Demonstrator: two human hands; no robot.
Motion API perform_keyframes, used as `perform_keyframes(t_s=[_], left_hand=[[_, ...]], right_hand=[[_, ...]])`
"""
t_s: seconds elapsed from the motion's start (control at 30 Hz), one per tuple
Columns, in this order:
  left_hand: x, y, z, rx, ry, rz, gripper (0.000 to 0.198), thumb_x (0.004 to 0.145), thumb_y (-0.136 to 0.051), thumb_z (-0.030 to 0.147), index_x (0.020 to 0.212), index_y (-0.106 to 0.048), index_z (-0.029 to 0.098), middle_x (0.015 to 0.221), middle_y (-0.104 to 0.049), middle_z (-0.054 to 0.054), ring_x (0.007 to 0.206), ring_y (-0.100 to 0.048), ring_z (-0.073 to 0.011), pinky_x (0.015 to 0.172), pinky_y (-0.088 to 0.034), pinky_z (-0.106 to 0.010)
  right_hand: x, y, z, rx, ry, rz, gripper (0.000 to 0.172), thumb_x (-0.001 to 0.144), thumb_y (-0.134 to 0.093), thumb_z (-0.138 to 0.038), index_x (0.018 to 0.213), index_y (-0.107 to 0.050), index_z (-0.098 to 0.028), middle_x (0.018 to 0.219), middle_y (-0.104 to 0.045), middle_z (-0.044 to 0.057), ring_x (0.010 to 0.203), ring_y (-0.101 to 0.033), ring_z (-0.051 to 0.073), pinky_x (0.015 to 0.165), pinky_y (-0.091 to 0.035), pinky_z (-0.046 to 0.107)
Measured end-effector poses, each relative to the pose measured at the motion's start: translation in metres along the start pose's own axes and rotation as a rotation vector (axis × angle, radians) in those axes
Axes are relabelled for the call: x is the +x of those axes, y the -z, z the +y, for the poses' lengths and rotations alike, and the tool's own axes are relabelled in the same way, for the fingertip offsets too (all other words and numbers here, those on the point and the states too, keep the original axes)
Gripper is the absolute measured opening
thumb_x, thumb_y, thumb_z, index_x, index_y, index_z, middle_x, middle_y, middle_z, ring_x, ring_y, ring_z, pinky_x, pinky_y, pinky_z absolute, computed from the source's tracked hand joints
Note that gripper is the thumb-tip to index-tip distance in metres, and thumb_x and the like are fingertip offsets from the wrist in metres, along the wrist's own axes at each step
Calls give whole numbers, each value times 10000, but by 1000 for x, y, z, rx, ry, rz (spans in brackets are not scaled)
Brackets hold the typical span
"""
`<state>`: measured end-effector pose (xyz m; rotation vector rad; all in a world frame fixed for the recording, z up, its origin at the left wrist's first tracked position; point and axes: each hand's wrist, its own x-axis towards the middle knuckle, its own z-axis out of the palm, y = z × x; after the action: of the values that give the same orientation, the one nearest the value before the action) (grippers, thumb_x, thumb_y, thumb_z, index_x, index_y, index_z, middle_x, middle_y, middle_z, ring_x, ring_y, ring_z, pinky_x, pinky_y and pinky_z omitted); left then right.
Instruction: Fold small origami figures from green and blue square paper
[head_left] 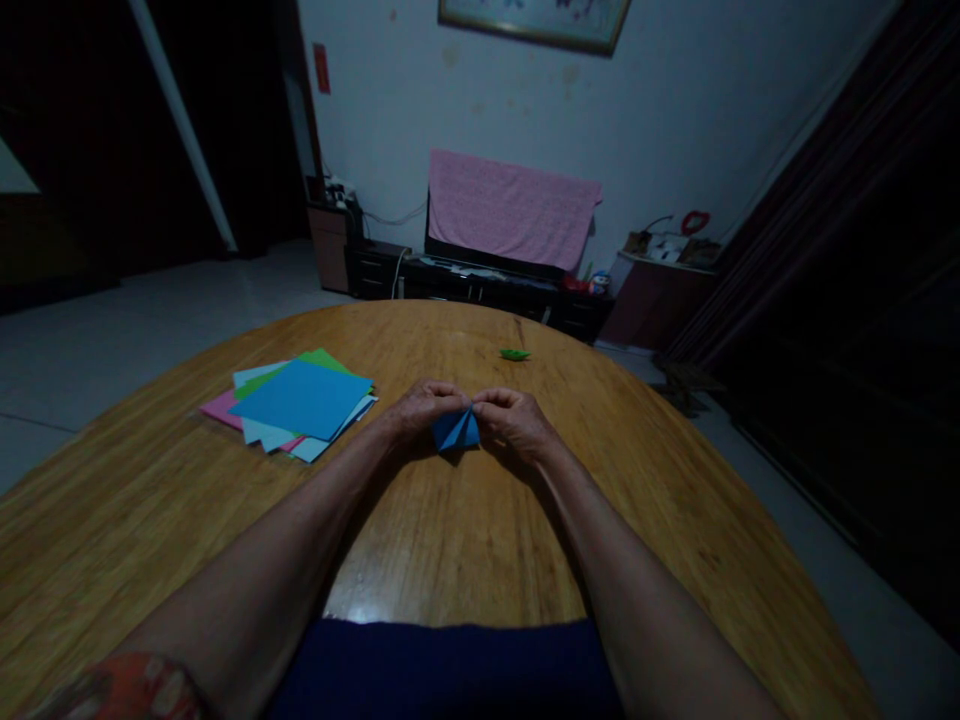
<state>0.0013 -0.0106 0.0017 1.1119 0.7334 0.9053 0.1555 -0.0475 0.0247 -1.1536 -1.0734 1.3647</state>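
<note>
Between my hands is a small piece of folded blue paper (457, 430), with creases fanning down from its upper edge. My left hand (426, 408) pinches its upper left part. On the other side, my right hand (516, 420) grips the paper's upper right corner with thumb and fingers. The two sets of fingertips almost meet at the top of the paper, and they hide part of that edge. The paper is held just over the wooden table (465, 540), or touches it; I cannot tell which.
Left of my hands lies a loose stack of coloured paper sheets (300, 398), blue on top. A small folded green paper piece (514, 354) sits beyond my right hand. Past the round table's far edge stand a low black cabinet (480, 285) and a screen under a pink cloth (510, 210).
</note>
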Motion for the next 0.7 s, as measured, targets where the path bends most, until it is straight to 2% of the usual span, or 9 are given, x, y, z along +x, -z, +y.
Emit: perform_keyframes(t_s=[0.2, 0.57, 0.7], left_hand=[[-1, -4, 2, 12, -27, 16, 276, 656, -753, 365, 704, -585, 151, 550, -602, -15, 441, -565, -151, 435, -486, -291], [-4, -9, 1, 0, -41, 39, 290, 654, -749, 387, 703, -570, 164, 536, -585, -8, 424, -562, -153, 419, -501, -318], [-5, -12, 1, -2, -57, 40, 296, 667, -731, 413, 737, -571, 173, 557, -586, -6, 432, -560, -159, 404, -503, -331]], right_hand=[[1, -5, -1, -10, 29, 70, 234, 519, -740, -262, 672, -591, -167, 483, -533, -49, 417, -437, 75, 426, -329, 212], [6, -2, 8, 34, 98, 26, 210, 567, -732, -283, 695, -623, -157, 542, -573, -29, 453, -477, 82, 464, -373, 224], [10, -5, 11, -5, 109, 87, 200, 570, -714, -290, 691, -616, -165, 550, -577, -28, 469, -484, 92, 478, -378, 233]])
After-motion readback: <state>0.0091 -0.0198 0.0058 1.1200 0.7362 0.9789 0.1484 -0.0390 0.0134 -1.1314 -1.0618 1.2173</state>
